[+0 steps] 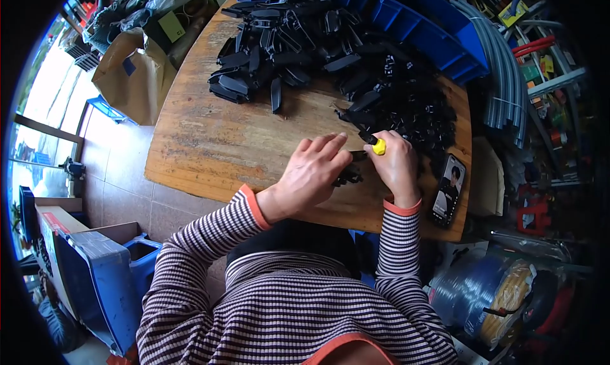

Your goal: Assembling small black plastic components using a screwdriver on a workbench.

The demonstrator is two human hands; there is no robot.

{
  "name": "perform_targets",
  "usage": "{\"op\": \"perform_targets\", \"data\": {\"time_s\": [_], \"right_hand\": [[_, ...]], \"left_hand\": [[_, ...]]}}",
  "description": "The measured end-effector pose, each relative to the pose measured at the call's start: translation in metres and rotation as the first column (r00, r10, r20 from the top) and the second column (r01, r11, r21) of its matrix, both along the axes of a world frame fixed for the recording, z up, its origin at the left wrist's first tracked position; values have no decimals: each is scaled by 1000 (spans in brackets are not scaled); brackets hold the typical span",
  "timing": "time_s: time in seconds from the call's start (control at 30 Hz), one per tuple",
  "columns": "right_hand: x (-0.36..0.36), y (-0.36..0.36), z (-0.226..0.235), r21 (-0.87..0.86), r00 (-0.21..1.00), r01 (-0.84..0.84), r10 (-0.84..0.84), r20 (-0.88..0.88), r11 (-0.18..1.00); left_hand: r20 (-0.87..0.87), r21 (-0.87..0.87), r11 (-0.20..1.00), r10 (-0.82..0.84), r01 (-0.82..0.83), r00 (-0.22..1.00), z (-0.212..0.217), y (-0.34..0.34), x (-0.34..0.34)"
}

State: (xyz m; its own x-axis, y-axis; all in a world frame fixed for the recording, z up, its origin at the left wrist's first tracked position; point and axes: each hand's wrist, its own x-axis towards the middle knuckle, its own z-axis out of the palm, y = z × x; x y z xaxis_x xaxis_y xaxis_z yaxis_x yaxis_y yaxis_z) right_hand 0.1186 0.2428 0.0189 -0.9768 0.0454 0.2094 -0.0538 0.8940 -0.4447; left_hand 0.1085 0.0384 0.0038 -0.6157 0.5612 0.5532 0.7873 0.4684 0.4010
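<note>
My right hand point(394, 161) is closed around a hand tool with a yellow-and-black handle point(379, 147), over the near right part of the wooden table point(210, 136). The tool's working end is hidden by my fingers. Just to its left is my left hand point(311, 171), back up, with the fingers bent and the fingertips turned toward my right hand. A dark sliver point(359, 155) shows between the two hands; what my left fingers pinch is hidden. Beneath them lie a few small black parts point(348, 175).
Piles of long black plastic pieces point(276, 47) and smaller black parts point(406, 104) cover the far and right table. Blue bins point(432, 28) stand behind. A lit phone point(450, 190) lies at the right edge. A paper bag point(136, 79) and a blue crate point(105, 282) are left.
</note>
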Motion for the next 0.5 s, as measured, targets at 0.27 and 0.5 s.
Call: {"op": "perform_targets", "data": {"time_s": [0.27, 0.5], "right_hand": [[-3, 5, -2, -29, 993, -19, 15, -115, 999], [14, 4, -8, 22, 999, -10, 11, -46, 1000]], "left_hand": [[370, 140, 988, -116, 68, 922, 11, -6, -32], [403, 591, 806, -295, -1, 866, 109, 40, -107]]}}
